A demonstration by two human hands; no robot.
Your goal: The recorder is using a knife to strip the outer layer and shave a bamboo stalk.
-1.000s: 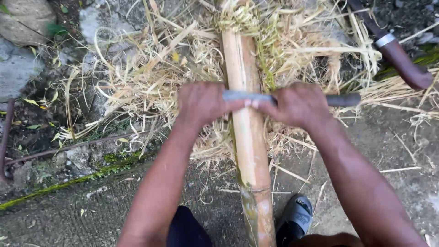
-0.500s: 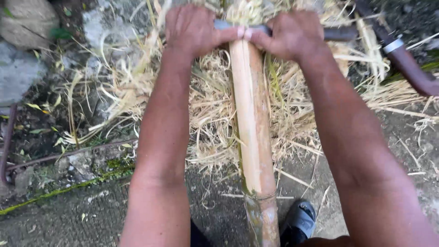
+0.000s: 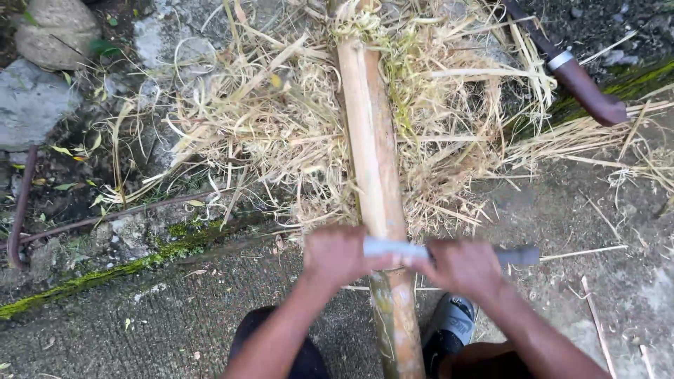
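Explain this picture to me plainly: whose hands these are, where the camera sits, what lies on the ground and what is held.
The camera sits on the person's head and looks down, so both arms are their own. The left hand and right hand each grip one end of a blade laid across a long bamboo pole. The pole lies on a heap of pale shavings over concrete ground. A second knife with a dark brown handle lies at the upper right. A shoe shows beside the pole.
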